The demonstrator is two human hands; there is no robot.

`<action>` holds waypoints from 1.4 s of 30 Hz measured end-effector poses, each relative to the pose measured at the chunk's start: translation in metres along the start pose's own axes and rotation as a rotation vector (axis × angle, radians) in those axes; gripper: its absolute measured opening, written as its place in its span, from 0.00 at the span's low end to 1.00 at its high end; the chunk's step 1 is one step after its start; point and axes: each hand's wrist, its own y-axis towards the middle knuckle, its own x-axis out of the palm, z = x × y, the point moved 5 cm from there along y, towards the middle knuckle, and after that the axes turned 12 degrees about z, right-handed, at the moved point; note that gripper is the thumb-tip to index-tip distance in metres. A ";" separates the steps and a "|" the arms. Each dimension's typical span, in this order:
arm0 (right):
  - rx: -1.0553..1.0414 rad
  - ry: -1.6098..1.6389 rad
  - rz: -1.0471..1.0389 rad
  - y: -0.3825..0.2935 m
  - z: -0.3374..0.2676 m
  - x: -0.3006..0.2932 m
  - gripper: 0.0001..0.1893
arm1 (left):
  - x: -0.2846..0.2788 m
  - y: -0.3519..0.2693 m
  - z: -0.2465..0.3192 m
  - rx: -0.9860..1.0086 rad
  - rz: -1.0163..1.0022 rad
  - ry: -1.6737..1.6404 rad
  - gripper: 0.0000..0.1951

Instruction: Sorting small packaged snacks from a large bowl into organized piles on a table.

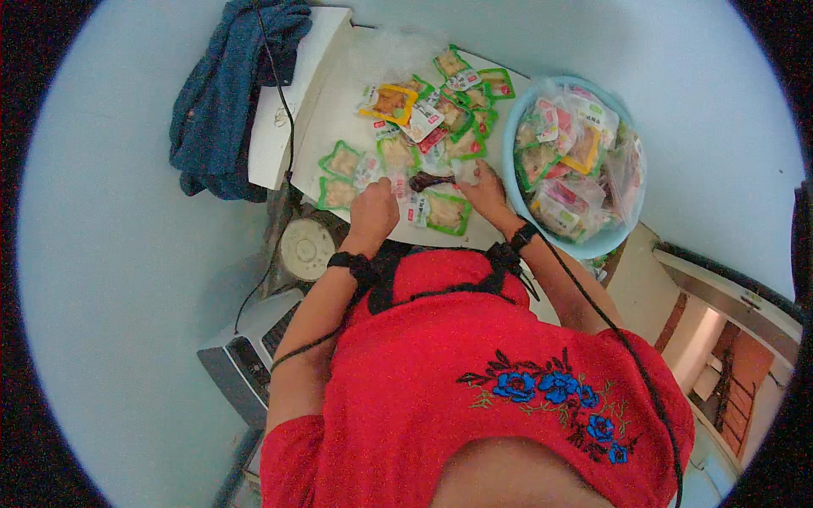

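Observation:
On a white table [330, 95], my left hand [375, 213] has its fingers closed at the edge of a clear plastic package with red and dark print [399, 185]. My right hand [486, 193] pinches clear plastic at the other side. Between the hands lies a dark brown piece of food, apparently a packaged drumstick [432, 181]. Just below it is a green-edged food packet [446, 213]. More green-edged packets [340, 159] lie left of it, and a heap of packets, one with a yellow edge [389, 103], lies beyond my hands.
A light blue plastic basin [513, 136] full of packets stands at the right. Dark blue cloth [213, 114] hangs at the upper left beside a white board [267, 146]. A round white lid [307, 249] sits below the table's left edge. Black cords run along both arms.

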 end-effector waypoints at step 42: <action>0.614 0.587 -0.451 -0.004 -0.111 -0.029 0.11 | -0.021 -0.007 -0.013 -0.214 0.238 -0.232 0.08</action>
